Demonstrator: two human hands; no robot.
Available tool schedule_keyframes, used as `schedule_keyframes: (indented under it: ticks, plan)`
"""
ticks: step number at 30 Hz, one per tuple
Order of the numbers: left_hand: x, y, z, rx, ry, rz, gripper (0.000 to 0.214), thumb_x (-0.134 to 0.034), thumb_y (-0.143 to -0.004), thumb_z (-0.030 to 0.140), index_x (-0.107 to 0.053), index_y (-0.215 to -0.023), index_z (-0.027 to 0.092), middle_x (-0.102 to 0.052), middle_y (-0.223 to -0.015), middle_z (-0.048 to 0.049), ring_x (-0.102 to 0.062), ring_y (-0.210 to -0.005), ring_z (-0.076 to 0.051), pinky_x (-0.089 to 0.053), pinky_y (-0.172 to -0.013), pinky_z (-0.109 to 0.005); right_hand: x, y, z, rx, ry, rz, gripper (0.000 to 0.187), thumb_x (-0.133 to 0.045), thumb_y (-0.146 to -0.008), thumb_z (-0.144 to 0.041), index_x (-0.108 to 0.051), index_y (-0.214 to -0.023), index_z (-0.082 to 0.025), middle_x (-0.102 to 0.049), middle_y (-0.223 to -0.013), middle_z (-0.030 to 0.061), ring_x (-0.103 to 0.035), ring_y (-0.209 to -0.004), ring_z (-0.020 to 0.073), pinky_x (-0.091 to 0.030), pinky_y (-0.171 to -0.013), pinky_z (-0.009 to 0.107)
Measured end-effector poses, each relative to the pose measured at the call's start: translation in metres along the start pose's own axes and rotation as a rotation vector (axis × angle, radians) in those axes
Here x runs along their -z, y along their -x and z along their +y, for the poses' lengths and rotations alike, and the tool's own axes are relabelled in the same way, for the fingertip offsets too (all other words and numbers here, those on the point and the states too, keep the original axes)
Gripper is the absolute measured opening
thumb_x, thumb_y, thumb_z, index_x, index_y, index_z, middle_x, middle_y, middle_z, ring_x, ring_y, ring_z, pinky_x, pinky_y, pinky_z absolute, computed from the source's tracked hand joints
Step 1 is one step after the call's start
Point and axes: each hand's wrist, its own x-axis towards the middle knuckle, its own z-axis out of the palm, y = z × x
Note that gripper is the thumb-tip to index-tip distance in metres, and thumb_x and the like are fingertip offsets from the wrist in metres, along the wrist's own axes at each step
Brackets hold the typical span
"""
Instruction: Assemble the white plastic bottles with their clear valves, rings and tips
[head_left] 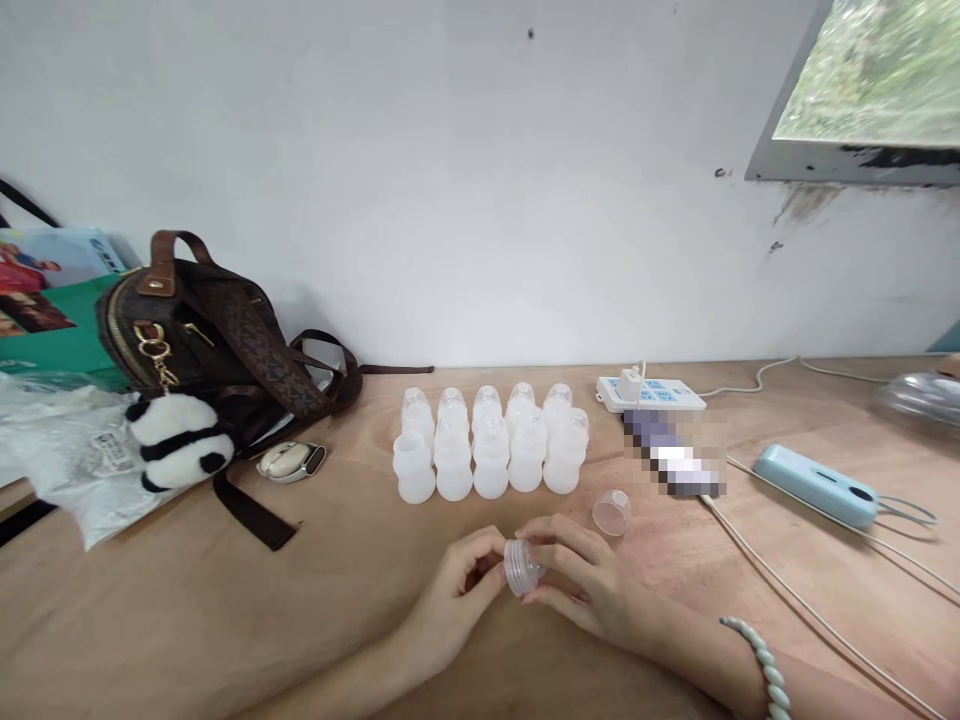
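Note:
My left hand [454,590] and my right hand [581,585] meet over the wooden table [225,620], both pinched on a small clear plastic ring [522,567] with a threaded edge. A clear dome cap [611,512] lies on the table just beyond my right hand. Behind it, several small translucent white bottles [491,440] stand upright in two rows. A pale green beaded bracelet [765,665] sits on my right wrist.
A brown backpack [210,345] with a panda plush [176,440] lies at the left, next to a plastic bag [67,450] and a small white device [291,460]. A white power strip [651,393], cables and a light blue device [816,485] lie at the right.

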Motion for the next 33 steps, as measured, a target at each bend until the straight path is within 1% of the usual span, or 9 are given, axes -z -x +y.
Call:
schedule_keyframes:
  ticks: [3,8,13,16,19,23,26,30,33]
  plan:
    - [-0.006,-0.008,-0.004,0.076,0.166,-0.026,0.034,-0.069,-0.084,0.046,-0.065,-0.069,0.016,-0.051,-0.064,0.0030,-0.043,-0.063,-0.013,-0.035,-0.063,-0.025,0.000,-0.001,0.000,0.043,0.058,0.018,0.005,-0.053,-0.099,-0.021,-0.056,-0.098,-0.018,-0.067,-0.105,0.0137,-0.066,-0.090,0.0203,-0.059,-0.072,0.030]
    - [0.001,-0.011,-0.004,0.134,0.222,-0.038,0.039,-0.069,-0.083,0.052,-0.071,-0.073,0.015,-0.056,-0.065,0.0016,-0.042,-0.061,-0.011,-0.034,-0.060,-0.023,0.002,-0.005,0.000,0.070,0.152,0.011,0.015,-0.050,-0.095,-0.008,-0.055,-0.087,-0.019,-0.066,-0.103,0.0125,-0.063,-0.083,0.0172,-0.057,-0.066,0.028]
    - [0.005,-0.012,-0.004,0.170,0.233,-0.049,0.046,-0.077,-0.073,0.060,-0.076,-0.072,0.013,-0.063,-0.067,-0.0024,-0.047,-0.063,-0.013,-0.036,-0.061,-0.024,0.001,-0.006,-0.001,0.076,0.141,-0.009,0.020,-0.053,-0.098,-0.014,-0.054,-0.078,-0.019,-0.065,-0.102,0.0114,-0.061,-0.083,0.0164,-0.057,-0.067,0.028]
    - [0.004,-0.013,-0.007,0.186,0.235,-0.038,0.049,-0.078,-0.071,0.062,-0.076,-0.070,0.013,-0.063,-0.064,-0.0024,-0.048,-0.062,-0.013,-0.036,-0.060,-0.024,0.001,-0.005,-0.001,0.084,0.156,-0.048,0.020,-0.054,-0.097,-0.013,-0.055,-0.077,-0.019,-0.066,-0.103,0.0116,-0.059,-0.080,0.0163,-0.056,-0.066,0.029]
    - [0.004,-0.012,-0.007,0.201,0.233,-0.023,0.045,-0.079,-0.072,0.058,-0.073,-0.065,0.013,-0.060,-0.060,-0.0004,-0.046,-0.058,-0.012,-0.036,-0.059,-0.024,0.001,-0.004,-0.001,0.104,0.180,-0.074,0.020,-0.052,-0.095,-0.009,-0.056,-0.078,-0.020,-0.066,-0.104,0.0119,-0.058,-0.078,0.0166,-0.053,-0.063,0.028]
    - [0.003,-0.011,-0.004,0.218,0.221,-0.033,0.038,-0.079,-0.073,0.049,-0.069,-0.064,0.014,-0.059,-0.059,0.0015,-0.046,-0.057,-0.011,-0.036,-0.058,-0.023,0.000,-0.005,-0.002,0.091,0.122,-0.087,0.004,-0.051,-0.099,-0.019,-0.055,-0.099,-0.018,-0.066,-0.101,0.0132,-0.061,-0.085,0.0198,-0.056,-0.070,0.031]
    - [0.001,-0.009,-0.004,0.211,0.194,-0.055,0.037,-0.078,-0.073,0.045,-0.063,-0.059,0.015,-0.054,-0.055,0.0038,-0.043,-0.053,-0.009,-0.033,-0.055,-0.022,-0.002,-0.005,-0.004,0.062,0.065,-0.112,0.015,-0.052,-0.099,-0.025,-0.050,-0.111,-0.016,-0.064,-0.094,0.0104,-0.061,-0.082,0.0197,-0.055,-0.068,0.030]
    - [0.000,-0.008,-0.007,0.208,0.140,-0.074,0.038,-0.079,-0.071,0.040,-0.053,-0.054,0.016,-0.046,-0.050,0.0064,-0.035,-0.051,-0.008,-0.025,-0.051,-0.022,-0.003,-0.004,-0.006,0.047,0.025,-0.131,0.011,-0.058,-0.091,-0.021,-0.053,-0.100,-0.018,-0.059,-0.084,0.0059,-0.055,-0.073,0.0183,-0.048,-0.059,0.028]
    - [0.002,-0.008,-0.006,0.209,0.110,-0.103,0.041,-0.079,-0.070,0.039,-0.048,-0.052,0.017,-0.042,-0.049,0.0076,-0.030,-0.050,-0.007,-0.022,-0.050,-0.022,-0.001,-0.005,-0.007,-0.057,-0.126,-0.170,0.018,-0.067,-0.082,-0.021,-0.054,-0.094,-0.019,-0.055,-0.083,0.0026,-0.052,-0.070,0.0159,-0.045,-0.058,0.026]
